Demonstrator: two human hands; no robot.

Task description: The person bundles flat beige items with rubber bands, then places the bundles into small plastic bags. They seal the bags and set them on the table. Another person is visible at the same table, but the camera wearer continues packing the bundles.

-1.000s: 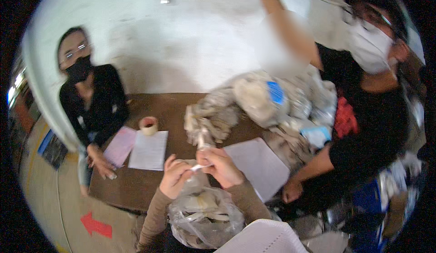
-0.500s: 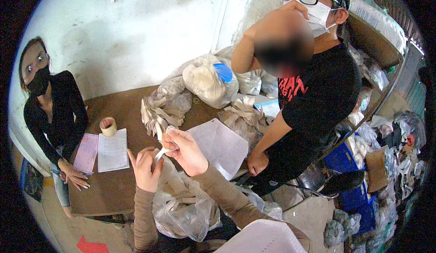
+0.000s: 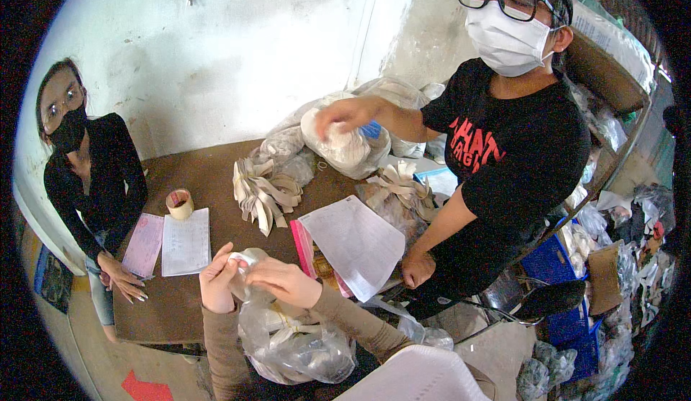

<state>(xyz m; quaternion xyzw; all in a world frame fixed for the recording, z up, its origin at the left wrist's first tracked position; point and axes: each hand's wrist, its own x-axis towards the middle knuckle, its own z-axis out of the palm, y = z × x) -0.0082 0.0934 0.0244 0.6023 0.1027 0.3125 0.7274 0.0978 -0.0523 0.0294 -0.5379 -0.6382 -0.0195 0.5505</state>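
Observation:
A small white strip point(image 3: 247, 258) of soft-looking material is held up in front of me. My left hand point(image 3: 219, 280) pinches it from the left. The fingers of my right hand point(image 3: 286, 280) press together on its right end. Just below both hands, an open clear plastic bag point(image 3: 299, 350) contains pale strips. A fanned bundle of off-white strips point(image 3: 265, 194) lies on the brown table point(image 3: 194, 167) beyond my hands. To the right of it, a white paper sheet point(image 3: 356, 232) covers part of a pink-edged item point(image 3: 305, 250).
A tape roll point(image 3: 180, 204) stands by a written pad point(image 3: 185, 246) and a pink slip point(image 3: 144, 245). Stuffed bags point(image 3: 345, 145) line the wall. One person in black point(image 3: 93, 178) stands left, another point(image 3: 518, 156) right. Blue crates point(image 3: 568, 322) and bags crowd the right side.
My hands have come closer together and lower, and the strip between them is now bunched. The person on the right has dropped a raised hand from the face toward the bags.

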